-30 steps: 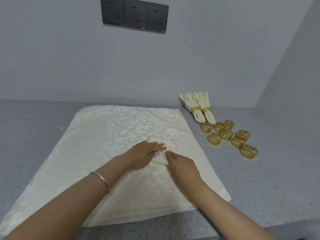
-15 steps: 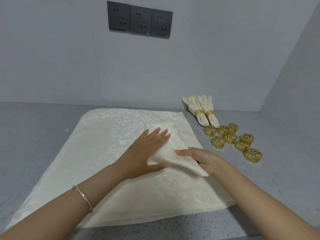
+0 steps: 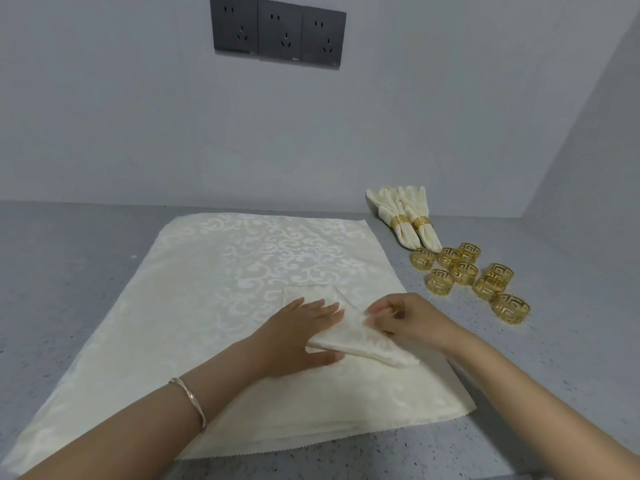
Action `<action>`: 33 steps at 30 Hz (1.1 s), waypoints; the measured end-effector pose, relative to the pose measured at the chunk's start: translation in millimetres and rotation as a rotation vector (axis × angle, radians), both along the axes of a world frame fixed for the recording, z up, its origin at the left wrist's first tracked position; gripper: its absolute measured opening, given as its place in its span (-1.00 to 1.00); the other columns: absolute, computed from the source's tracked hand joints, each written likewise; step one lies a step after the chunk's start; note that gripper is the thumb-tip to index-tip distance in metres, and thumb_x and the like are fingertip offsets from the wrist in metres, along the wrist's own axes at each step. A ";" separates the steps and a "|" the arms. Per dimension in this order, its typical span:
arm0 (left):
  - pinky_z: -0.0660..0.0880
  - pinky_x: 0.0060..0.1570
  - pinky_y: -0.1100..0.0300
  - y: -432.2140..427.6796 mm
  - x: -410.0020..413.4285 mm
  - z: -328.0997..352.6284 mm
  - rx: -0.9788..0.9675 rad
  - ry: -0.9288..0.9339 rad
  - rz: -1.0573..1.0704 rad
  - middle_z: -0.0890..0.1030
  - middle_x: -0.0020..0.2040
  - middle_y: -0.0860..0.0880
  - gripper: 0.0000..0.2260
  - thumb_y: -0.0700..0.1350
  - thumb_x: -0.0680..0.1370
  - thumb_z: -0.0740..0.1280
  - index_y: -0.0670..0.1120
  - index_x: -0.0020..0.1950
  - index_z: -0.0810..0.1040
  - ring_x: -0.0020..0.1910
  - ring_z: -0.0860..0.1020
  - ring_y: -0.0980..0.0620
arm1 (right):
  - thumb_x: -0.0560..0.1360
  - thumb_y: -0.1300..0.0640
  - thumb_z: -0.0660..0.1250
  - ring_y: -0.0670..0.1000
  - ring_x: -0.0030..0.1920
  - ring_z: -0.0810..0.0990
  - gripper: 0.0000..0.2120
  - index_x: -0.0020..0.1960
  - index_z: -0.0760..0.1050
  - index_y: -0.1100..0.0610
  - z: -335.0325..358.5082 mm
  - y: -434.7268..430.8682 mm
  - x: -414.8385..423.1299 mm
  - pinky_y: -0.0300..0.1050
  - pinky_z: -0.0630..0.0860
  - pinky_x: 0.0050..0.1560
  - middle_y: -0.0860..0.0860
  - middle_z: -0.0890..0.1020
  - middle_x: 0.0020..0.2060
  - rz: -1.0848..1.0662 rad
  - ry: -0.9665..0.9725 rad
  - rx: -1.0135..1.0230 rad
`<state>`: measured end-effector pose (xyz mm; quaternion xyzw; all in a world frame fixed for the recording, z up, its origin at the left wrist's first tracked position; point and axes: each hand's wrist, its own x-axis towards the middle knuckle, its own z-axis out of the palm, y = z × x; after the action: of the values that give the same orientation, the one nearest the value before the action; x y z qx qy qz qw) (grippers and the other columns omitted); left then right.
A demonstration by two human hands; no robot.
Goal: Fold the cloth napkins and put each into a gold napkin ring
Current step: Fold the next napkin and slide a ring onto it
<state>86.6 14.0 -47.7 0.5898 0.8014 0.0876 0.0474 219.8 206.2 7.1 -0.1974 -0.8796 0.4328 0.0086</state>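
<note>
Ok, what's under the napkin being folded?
The folded napkin lies on a flat patterned cloth spread on the grey counter. The left hand presses flat on it, covering its left part; the right hand pinches its edge. Whether more cloths lie beneath cannot be seen.

my left hand [image 3: 298, 336] lay flat over the folded napkin [image 3: 360, 337], hiding its left half. both forearms [image 3: 138, 420] ran off the bottom edge. the cloth stack [image 3: 242, 271] lost its near left corner to the frame edge; layer count unreadable. wall sockets [image 3: 280, 36] cut off at the top.
</note>
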 end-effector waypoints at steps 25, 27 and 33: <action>0.15 -0.39 0.23 27.5 -56.3 32.4 0.315 -0.586 0.222 0.27 -0.43 0.04 -0.56 0.06 0.44 0.47 -0.11 -0.37 0.26 -0.43 0.23 0.10 | 0.39 0.16 0.50 -0.22 -0.55 0.37 -0.85 -0.30 0.56 0.06 -21.9 -12.0 3.9 -0.38 0.31 -0.38 -0.19 0.41 -0.59 -0.148 0.120 -0.038; 0.11 -0.41 0.25 33.3 -61.5 31.7 0.296 -0.601 0.231 0.22 -0.44 0.04 -0.51 0.05 0.42 0.49 -0.08 -0.39 0.20 -0.44 0.19 0.10 | 0.37 0.16 0.52 -0.21 -0.55 0.35 -0.81 -0.31 0.51 0.06 -20.2 -8.9 -1.6 -0.37 0.31 -0.39 -0.18 0.40 -0.58 -0.157 0.084 -0.021; 0.30 -0.23 0.21 43.9 -65.6 27.7 0.228 -0.356 0.335 0.46 -0.25 0.12 -0.64 0.19 0.36 0.49 -0.05 -0.12 0.50 -0.27 0.42 0.11 | 0.32 -0.04 0.54 -0.13 -0.32 0.47 -0.69 -0.10 0.55 0.13 -19.1 -5.2 -5.8 -0.31 0.37 -0.31 -0.09 0.52 -0.31 -0.180 -0.015 0.184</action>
<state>21.0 57.9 -20.0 0.4257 0.8519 0.2862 0.1055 214.0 201.0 -12.0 -0.2772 -0.8943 0.3463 0.0592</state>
